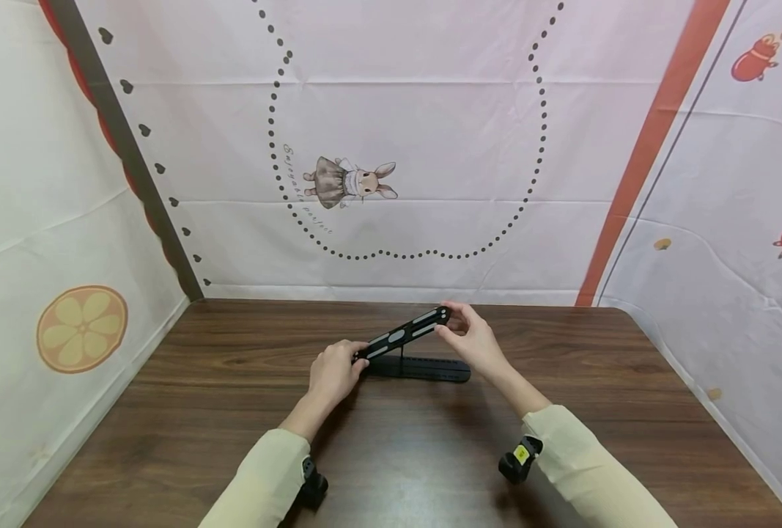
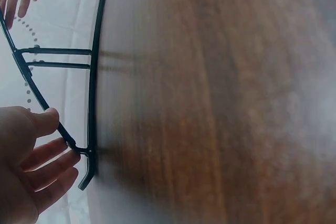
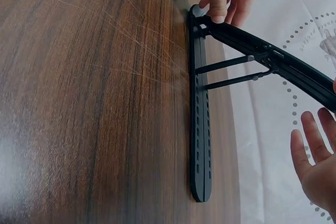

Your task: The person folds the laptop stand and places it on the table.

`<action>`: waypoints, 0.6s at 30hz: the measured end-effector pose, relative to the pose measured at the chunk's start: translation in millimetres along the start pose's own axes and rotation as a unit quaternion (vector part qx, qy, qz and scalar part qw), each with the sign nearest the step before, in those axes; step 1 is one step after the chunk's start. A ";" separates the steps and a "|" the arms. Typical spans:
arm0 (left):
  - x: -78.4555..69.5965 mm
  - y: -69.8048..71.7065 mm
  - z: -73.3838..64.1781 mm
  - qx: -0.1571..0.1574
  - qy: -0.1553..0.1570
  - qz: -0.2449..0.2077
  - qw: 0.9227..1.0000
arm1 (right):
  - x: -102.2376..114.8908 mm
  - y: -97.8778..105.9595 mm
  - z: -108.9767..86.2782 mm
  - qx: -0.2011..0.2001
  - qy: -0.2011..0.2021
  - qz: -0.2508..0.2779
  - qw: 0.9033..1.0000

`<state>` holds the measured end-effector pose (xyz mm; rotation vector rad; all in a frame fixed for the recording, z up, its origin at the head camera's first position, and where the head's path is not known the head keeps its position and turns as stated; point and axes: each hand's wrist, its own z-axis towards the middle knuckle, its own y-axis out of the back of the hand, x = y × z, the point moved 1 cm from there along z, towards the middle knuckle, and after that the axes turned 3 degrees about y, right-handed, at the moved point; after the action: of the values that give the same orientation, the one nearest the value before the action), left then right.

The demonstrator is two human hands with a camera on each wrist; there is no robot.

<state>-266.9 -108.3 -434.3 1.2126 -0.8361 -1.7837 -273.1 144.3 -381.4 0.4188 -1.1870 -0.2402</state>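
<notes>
A black folding laptop stand (image 1: 397,336) with grey pads stands on the table, its upper arm tilted up to the right. The flat slotted base bar (image 3: 201,145) lies along the tabletop. Two thin struts (image 2: 58,52) prop the upper arm over the base. My left hand (image 1: 333,374) grips the low hinged end between thumb and fingers. At the raised end, my right hand (image 1: 476,345) holds the tip, thumb on the near side and fingers at the far side. In the right wrist view the other fingers of that hand are spread.
The dark wood table (image 1: 232,440) reaches back to a white printed cloth (image 1: 430,147) hung behind it. Similar cloth panels flank it on the left and right. Black wrist cameras (image 1: 519,460) sit on both light sleeves.
</notes>
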 end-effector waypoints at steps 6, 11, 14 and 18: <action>0.4 -0.9 1.8 -0.007 -0.003 0.002 1.000 | -7.3 3.2 -3.2 -0.007 0.026 -0.032 0.999; 0.2 -1.0 1.0 -0.007 -0.001 0.008 1.000 | -19.8 6.2 -10.6 0.013 0.022 -0.070 0.997; -0.6 -0.8 0.0 -0.005 0.001 0.010 1.000 | -27.8 7.9 -14.2 0.036 0.021 -0.069 0.997; -1.9 -0.3 -0.6 -0.005 0.006 0.009 1.000 | -38.4 10.4 -18.3 0.054 0.020 -0.075 0.996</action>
<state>-266.0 -106.6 -434.0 1.2047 -0.8269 -1.7625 -270.3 172.3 -415.0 0.6064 -1.1334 -0.2965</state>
